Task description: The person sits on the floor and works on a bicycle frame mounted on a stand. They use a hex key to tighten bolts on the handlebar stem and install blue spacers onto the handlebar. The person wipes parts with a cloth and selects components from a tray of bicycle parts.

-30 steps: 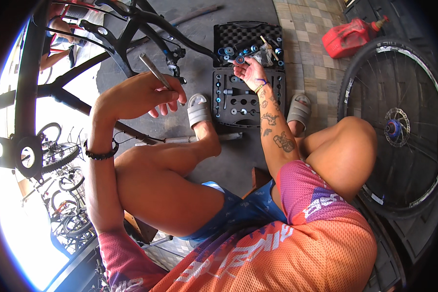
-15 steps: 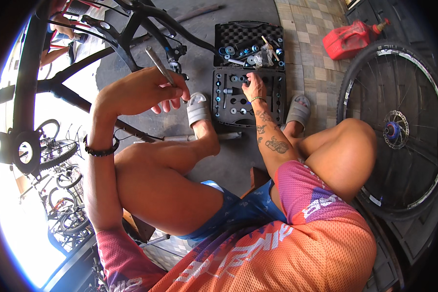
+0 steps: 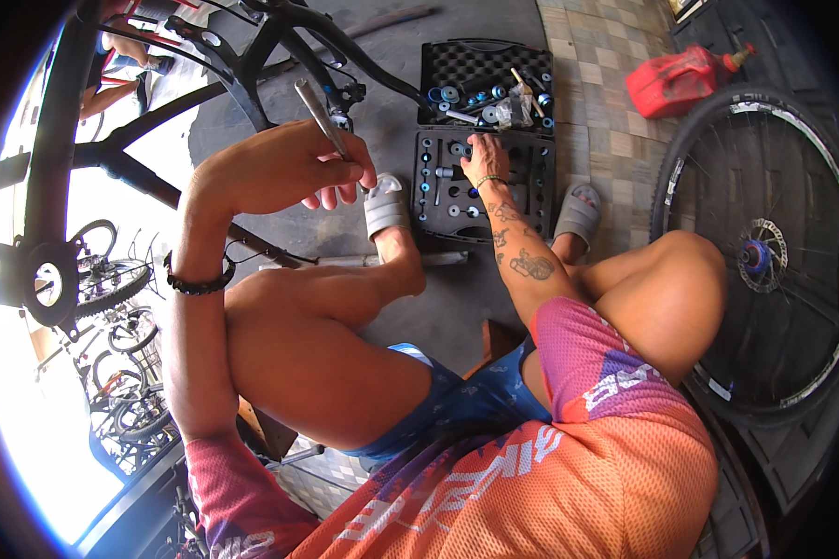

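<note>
My left hand (image 3: 294,172), raised beside the bike frame (image 3: 112,154), is closed around a slim grey metal rod (image 3: 319,110). The rod tilts, its upper end sticking out above my fingers. Between my feet lies an opened black tool case (image 3: 419,200) with round bearing-press parts in its foam. Over the upper part of its near half is my right hand (image 3: 485,163), fingers stretched and apart, touching or just above the foam. What lies under that palm is hidden. In the far half are loose rings, rods and a clear plastic bag (image 3: 513,114).
A bike wheel (image 3: 667,200) with a disc rotor leans at the right, near a red fuel can (image 3: 657,86). A metal tube (image 3: 438,259) lies on the floor by my left foot. Several bikes (image 3: 126,373) stand at the far left. Another person's legs (image 3: 112,98) show at upper left.
My right hand's fingers have spread and shifted toward the case's hinge. My left hand keeps the rod almost in place. The whole view has shifted slightly.
</note>
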The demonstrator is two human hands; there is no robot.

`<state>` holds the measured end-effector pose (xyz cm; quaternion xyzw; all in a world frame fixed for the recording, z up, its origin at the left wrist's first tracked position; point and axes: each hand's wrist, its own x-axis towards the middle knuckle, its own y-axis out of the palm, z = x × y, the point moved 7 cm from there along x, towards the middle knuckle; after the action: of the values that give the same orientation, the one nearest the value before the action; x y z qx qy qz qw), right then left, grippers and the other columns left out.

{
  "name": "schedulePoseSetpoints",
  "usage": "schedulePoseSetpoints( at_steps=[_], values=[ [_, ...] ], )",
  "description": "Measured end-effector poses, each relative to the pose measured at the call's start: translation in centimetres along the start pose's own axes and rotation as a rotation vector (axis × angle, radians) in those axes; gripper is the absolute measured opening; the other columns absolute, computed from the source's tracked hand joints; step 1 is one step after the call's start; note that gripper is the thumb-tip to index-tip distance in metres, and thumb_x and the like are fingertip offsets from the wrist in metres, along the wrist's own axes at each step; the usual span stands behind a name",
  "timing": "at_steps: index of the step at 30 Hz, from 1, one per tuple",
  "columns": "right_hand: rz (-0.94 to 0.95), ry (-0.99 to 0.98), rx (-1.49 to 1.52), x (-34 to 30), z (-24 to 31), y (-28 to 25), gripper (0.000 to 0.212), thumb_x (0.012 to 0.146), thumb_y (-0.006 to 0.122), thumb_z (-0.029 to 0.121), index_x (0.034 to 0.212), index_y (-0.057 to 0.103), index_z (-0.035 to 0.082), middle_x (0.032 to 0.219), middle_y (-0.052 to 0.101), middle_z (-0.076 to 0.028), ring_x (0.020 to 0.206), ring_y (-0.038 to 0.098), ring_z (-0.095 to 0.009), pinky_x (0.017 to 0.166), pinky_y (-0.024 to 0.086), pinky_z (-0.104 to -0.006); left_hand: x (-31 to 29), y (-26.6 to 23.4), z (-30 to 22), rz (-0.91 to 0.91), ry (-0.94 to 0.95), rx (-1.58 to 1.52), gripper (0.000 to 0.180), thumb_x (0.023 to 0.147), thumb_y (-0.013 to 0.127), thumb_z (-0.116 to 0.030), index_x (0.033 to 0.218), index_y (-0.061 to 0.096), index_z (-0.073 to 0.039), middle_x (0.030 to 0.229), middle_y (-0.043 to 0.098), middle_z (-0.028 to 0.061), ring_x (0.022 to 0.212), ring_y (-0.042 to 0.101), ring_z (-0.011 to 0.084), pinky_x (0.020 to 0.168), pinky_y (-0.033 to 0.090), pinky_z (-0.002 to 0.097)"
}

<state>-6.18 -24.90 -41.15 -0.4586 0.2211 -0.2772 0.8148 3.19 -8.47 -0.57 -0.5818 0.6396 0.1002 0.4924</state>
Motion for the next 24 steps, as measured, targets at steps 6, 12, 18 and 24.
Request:
schedulePoseSetpoints(
  at_steps=[6,12,18,24],
  values=[
    [-0.012,-0.068,0.020,0.2,1.1,-0.3,0.034,0.084,0.083,0.024,0.114,0.068,0.014,0.111,0.068,-0.007,0.116,0.064,-0.031,0.098,0.053,-0.0488,-0.1,0.1,0.2,-0.006,-0.012,0.013,0.025,0.111,0.060,-0.027,0.116,0.076,-0.009,0.096,0.075,0.0036,0.091,0.072,0.0153,0.081,0.061,0.0326],
    [0.058,-0.141,-0.035,0.1,1.6,-0.5,0.039,0.084,0.082,0.025,0.118,0.068,0.012,0.119,0.066,-0.008,0.119,0.063,-0.032,0.102,0.051,-0.0491,-0.3,-0.1,0.0,-0.008,0.032,0.018,0.025,0.111,0.059,-0.028,0.116,0.076,-0.010,0.096,0.075,0.0034,0.091,0.073,0.0155,0.082,0.061,0.0328],
    [0.145,-0.146,-0.186,1.4,1.8,1.5,0.041,0.086,0.080,0.024,0.124,0.067,0.016,0.124,0.064,-0.011,0.125,0.061,-0.033,0.106,0.049,-0.0512,-0.1,-0.1,-0.3,0.000,0.027,0.042,0.026,0.112,0.057,-0.028,0.116,0.075,-0.010,0.097,0.075,0.0035,0.092,0.073,0.0150,0.083,0.061,0.0330],
    [0.239,-0.125,0.127,1.5,0.8,0.6,0.036,0.086,0.078,0.019,0.118,0.064,0.010,0.125,0.064,-0.018,0.118,0.064,-0.040,0.102,0.052,-0.0533,-0.3,-0.1,0.5,0.005,0.024,0.040,0.025,0.111,0.056,-0.026,0.117,0.074,-0.009,0.099,0.076,0.0042,0.092,0.073,0.0152,0.082,0.060,0.0318]
  ],
)
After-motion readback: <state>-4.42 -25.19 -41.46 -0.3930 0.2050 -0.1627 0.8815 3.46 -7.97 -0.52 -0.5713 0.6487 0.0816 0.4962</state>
